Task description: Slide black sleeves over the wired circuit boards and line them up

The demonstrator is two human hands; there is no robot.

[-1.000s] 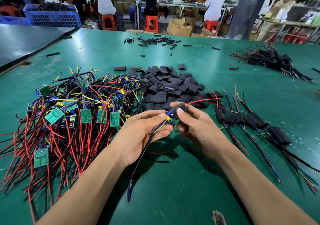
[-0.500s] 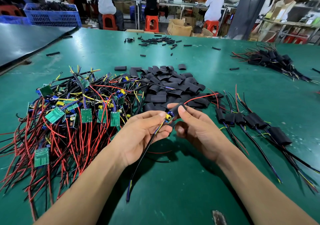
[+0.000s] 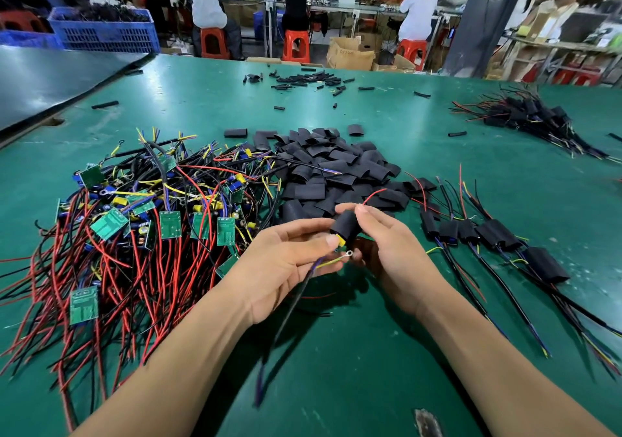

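- Bench: green surface nearest me; both bare forearms reach in from the lower edge.
- Left hand: grip closed on the wired board, thumb and fingers pinching its lower end, where only a yellow tip shows below the sleeve. A black cable runs from the palm down toward me, and a yellow lead with a ring terminal juts out to the right.
- Right hand: grip clamped on the black sleeve, thumb and fingertips pinching its upper part. The sleeve is held above the bench between the two hands, slightly tilted, and covers most of the board — a red wire curves out of its top.
- Left of the hands: heap of bare boards, green boards tangled in red, black and yellow leads.
- Right of the hands: row of sleeved boards lying side by side, leads trailing toward me.
- Behind the hands: pile of loose sleeves, its left edge touching the heap of bare boards.
- Farther back: scattered short tube pieces, and at far right a second bundle of sleeved boards.
- Farthest: a blue crate at left — beyond the bench, people sit on red stools with their backs to me.
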